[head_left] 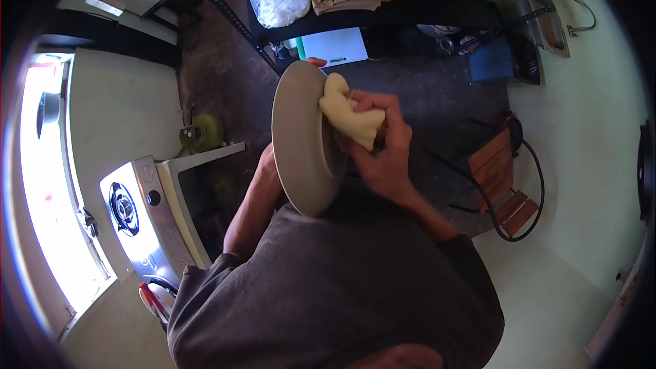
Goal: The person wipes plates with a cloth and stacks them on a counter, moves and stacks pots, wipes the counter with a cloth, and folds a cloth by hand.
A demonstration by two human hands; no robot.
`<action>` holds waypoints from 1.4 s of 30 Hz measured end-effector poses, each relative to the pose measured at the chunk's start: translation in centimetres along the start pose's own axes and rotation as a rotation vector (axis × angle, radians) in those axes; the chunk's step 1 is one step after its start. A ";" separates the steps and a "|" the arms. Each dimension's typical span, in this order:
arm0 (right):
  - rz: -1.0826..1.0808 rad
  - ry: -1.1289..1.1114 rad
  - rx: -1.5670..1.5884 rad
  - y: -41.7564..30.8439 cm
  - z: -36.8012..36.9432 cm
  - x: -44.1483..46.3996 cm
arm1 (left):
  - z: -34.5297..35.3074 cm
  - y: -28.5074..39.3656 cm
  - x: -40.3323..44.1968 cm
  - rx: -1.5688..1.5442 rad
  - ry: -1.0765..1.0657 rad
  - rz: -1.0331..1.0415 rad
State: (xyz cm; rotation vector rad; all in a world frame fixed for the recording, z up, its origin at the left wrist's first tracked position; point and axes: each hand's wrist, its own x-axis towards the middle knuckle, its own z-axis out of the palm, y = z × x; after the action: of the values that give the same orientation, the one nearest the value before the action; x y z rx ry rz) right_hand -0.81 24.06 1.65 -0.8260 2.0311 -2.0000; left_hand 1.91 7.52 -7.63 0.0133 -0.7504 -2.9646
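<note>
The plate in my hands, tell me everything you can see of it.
The plate looks round, plain grey-beige and matte, perhaps ceramic, with a smooth rim and a curved step on the side nearer the cloth. It is held up nearly on edge, off any surface, in front of your dark shirt. Your left hand, partly hidden behind it, supports it; your right hand holds the pale yellow cloth against it. No cracks show.

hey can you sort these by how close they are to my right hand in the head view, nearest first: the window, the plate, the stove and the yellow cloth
1. Yellow cloth: in the right hand.
2. Plate: just left, against the cloth.
3. Stove: farther left.
4. Window: far left, beyond the stove.
</note>
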 end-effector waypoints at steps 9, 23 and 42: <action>-0.260 -0.467 0.128 -1.8 -1.4 1.4 | 2.0 1.1 1.3 -0.106 -0.008 -0.053; -0.994 -0.287 -0.218 -5.2 1.7 7.1 | 7.5 2.8 -0.6 0.081 0.309 -0.009; -0.925 -0.032 -0.341 -5.7 3.8 7.4 | 4.0 2.4 -0.7 -0.136 0.074 -0.034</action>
State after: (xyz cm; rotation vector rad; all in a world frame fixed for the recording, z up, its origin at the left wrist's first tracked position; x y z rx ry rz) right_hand -3.59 17.42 8.69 -2.1641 2.2183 -1.9468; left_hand 2.70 7.38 -2.97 0.1277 -0.5446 -3.0209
